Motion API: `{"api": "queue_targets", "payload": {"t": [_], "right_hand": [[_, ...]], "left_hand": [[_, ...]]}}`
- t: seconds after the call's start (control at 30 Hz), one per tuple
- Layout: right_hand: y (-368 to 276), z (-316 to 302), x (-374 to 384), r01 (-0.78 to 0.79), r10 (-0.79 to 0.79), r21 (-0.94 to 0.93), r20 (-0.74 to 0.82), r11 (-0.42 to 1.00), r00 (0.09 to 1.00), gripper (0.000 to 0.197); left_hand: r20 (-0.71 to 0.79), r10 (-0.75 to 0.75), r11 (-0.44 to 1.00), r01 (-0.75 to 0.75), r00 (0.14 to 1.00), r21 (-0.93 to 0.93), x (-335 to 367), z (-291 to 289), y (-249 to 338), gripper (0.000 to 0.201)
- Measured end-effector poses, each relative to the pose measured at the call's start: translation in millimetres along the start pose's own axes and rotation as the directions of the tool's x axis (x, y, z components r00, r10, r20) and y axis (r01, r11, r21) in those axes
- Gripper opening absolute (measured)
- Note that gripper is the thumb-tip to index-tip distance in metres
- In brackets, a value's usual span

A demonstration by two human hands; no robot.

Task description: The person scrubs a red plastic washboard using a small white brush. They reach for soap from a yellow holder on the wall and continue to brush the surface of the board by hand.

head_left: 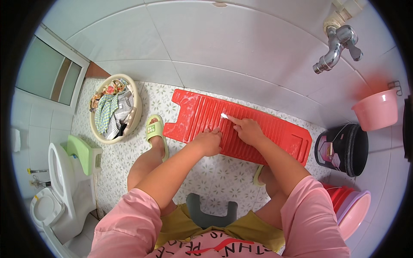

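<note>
A red ribbed washboard (249, 124) lies slantwise on the floor in front of me, with whitish suds on its left part. My left hand (208, 142) rests on the board's near edge, fingers apart and slightly bent, holding nothing that shows. On the ridges further right is my right hand (248, 130), its index finger stretched out and the other fingers partly bent. At that fingertip sits a small white dab (224, 115); whether it is foam or a solid bit I cannot make out.
A cream basin (138, 112) of clothes stands on the left, near a green-and-white stool (81, 152) and a toilet (60, 165). On the right are a black bucket (357, 150), stacked basins (357, 210), a hanging pink bucket (376, 111) and a wall tap (333, 49). A grey stool (211, 219) is beneath me.
</note>
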State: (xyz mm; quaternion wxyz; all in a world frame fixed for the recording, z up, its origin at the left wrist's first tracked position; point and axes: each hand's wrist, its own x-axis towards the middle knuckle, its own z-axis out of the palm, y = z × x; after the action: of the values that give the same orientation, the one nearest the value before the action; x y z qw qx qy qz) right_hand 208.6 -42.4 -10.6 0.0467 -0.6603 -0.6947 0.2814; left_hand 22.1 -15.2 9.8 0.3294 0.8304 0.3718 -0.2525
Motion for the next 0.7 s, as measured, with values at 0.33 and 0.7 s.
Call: {"api": "queue_targets", "payload": {"t": [0.33,0.7], "right_hand": [[5,7,8,0.008,-0.013,-0.068,-0.079,0.998,0.997,0.050],[5,8,7,-0.001,-0.005,-0.072,-0.077,0.997,0.997,0.052]], "left_hand": [[-0.057,0.015,1.000,-0.016,0.998,-0.009,-2,3,1,0.061],[-0.067,0.018,0.999,-0.021,0.998,-0.041,2,1,1,0.058]]}}
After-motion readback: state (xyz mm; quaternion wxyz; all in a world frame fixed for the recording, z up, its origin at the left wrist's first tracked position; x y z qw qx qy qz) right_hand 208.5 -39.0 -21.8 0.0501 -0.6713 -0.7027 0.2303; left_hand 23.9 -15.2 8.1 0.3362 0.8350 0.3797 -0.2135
